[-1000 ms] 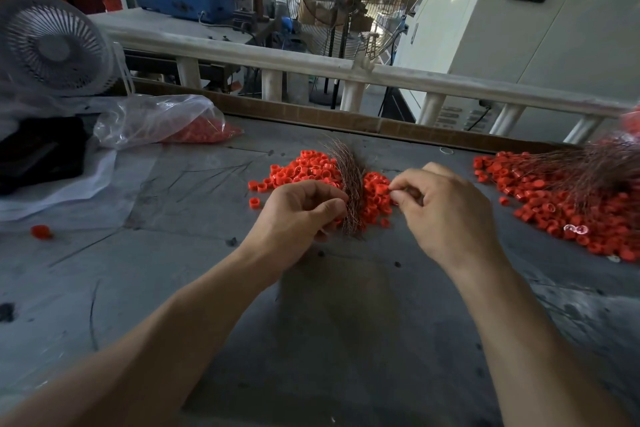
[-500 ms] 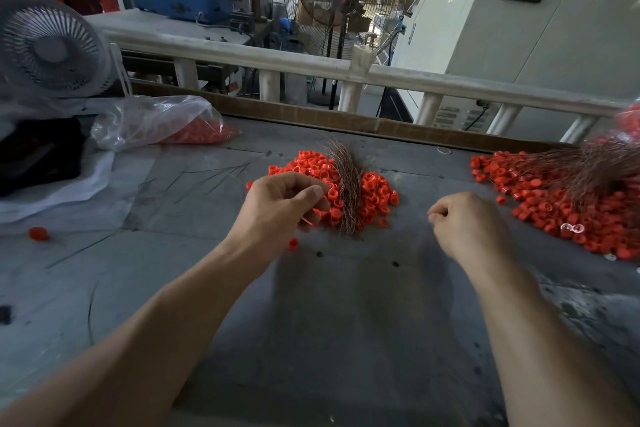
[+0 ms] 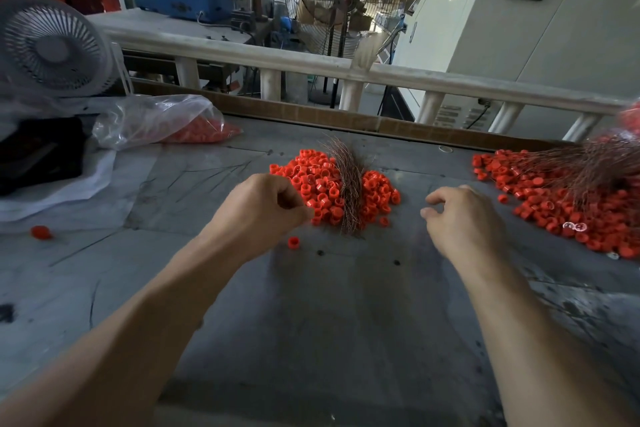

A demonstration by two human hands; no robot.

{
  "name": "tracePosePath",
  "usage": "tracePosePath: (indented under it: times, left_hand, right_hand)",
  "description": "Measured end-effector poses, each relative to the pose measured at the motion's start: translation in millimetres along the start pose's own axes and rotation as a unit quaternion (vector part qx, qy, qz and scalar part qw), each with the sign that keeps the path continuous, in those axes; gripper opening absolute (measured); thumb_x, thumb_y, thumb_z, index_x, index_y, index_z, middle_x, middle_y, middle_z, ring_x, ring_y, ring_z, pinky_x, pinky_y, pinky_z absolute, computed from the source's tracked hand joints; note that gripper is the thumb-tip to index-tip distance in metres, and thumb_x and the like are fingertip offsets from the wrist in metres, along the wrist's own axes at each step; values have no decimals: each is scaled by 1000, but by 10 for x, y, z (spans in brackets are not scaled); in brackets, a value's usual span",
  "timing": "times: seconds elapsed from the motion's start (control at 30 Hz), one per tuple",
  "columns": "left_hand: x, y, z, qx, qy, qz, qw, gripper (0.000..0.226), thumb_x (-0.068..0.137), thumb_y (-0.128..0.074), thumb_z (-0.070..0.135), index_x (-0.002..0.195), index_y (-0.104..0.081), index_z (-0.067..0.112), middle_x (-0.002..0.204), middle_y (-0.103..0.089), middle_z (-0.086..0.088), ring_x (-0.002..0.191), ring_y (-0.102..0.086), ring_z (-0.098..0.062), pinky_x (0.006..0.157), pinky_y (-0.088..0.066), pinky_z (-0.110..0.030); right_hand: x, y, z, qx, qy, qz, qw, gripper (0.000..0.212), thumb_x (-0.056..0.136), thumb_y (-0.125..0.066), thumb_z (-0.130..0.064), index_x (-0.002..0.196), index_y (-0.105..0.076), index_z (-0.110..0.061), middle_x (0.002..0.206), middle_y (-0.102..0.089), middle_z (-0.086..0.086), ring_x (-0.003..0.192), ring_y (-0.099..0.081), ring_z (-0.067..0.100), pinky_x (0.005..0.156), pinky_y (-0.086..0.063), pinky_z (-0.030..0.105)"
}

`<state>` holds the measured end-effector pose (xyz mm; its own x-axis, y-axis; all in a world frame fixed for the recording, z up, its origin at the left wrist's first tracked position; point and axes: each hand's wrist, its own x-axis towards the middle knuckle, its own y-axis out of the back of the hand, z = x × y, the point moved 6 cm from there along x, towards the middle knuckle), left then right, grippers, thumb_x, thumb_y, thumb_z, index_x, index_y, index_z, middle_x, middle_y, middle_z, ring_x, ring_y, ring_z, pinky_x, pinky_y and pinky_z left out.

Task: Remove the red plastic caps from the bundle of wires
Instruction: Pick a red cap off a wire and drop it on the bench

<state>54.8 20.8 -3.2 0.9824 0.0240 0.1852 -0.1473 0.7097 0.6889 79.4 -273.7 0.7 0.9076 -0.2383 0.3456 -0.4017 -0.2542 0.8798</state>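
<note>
Your right hand [image 3: 462, 218] is drawing back from the bundle of wires [image 3: 348, 184], fingers loosely curled and holding nothing visible. Your left hand [image 3: 263, 208] is pinching shut at the near edge of the red caps [image 3: 311, 180]; whether it grips one, I cannot tell. A loose cap [image 3: 293, 242] is lying just below it on the desk [image 3: 329, 322], so that pull looks finished.

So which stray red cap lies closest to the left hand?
The single cap just below the left hand, apart from the centre pile; the other stray sits far left.
</note>
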Motion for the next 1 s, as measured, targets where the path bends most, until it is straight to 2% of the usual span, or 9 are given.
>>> tracePosePath:
  times: [0.1, 0.2, 0.37, 0.5, 0.57, 0.63, 0.77, 0.87, 1.0]
  left_hand:
    - [-21, -12, -26, 54, 12, -66, 996, 28, 65, -86, 48, 71, -70, 26, 67, -69, 9, 61, -61, -8, 54, -48, -26]
    - [-37, -61, -53, 74, 22, -94, 993, 29, 60, -91, 43, 74, -70, 28, 70, -67, 11, 64, -60, -6, 55, -43, -26]
    - [-16, -69, -31, 89, -15, -69, 994, 16, 71, -85, 34, 69, -70, 29, 70, -65, 16, 67, -59, 0, 55, -40, -21]
    - [-9, -69, 11, 17, -19, -18, 1000, 8, 80, -77, 20, 80, -74, 27, 73, -69, 13, 64, -61, 0, 57, -46, -18]
    - [-6, -52, 18, -36, -5, 3, 999, 11, 80, -77, 16, 85, -75, 26, 73, -71, 9, 63, -66, -9, 60, -54, -25]
    - [-1, -39, 27, -75, -4, 13, 997, 11, 81, -77, 13, 85, -75, 23, 73, -72, 5, 60, -69, -14, 63, -59, -32]
    - [0, -37, 50, -107, -13, 29, 994, 11, 82, -77, 12, 84, -74, 22, 74, -71, 7, 59, -64, -11, 69, -59, -37]
    - [0, -65, 69, -131, -20, 21, 991, 10, 84, -75, 10, 86, -74, 20, 74, -72, 3, 68, -69, -20, 71, -60, -44]
    - [-24, -109, 131, -148, -45, 15, 988, 8, 84, -75, 15, 84, -74, 23, 68, -70, 6, 65, -69, -21, 66, -60, -42]
  right_hand:
    - [-65, 48, -178, 76, 51, 16, 996, 8, 91, -72, -25, 98, -77, -25, 105, -73, 1, 102, -67, 27, 81, -53, 34]
    - [-171, -8, -373, 154, 81, -34, 984, 5, 88, -76, -26, 92, -78, -27, 93, -79, -5, 92, -71, 21, 85, -57, 40]
    - [-296, -98, -588, 181, 114, -46, 976, 4, 90, -75, -32, 89, -76, -28, 82, -76, -8, 82, -70, 18, 79, -57, 39]
    - [-326, -147, -617, 192, 103, -78, 973, 27, 82, -76, -55, 77, -71, -29, 60, -66, -10, 56, -60, 8, 56, -47, 29]
    - [-363, -181, -628, 166, 106, -115, 974, 32, 74, -78, -63, 75, -70, -32, 62, -67, -12, 59, -61, 3, 55, -48, 27]
    - [-383, -185, -649, 138, 116, -122, 976, 25, 76, -81, -55, 76, -71, -33, 68, -69, -14, 68, -64, 4, 62, -53, 29]
    - [-393, -89, -705, 135, 148, -82, 976, 14, 83, -78, -42, 77, -71, -31, 66, -68, -13, 64, -62, 6, 59, -50, 29]
    - [-415, -17, -719, 130, 166, -50, 976, 14, 84, -76, -40, 78, -70, -29, 62, -65, -14, 58, -58, 4, 55, -44, 26]
    - [-468, 124, -808, 147, 210, -13, 966, 12, 87, -75, -34, 80, -70, -26, 74, -68, -12, 68, -60, 9, 62, -48, 30]
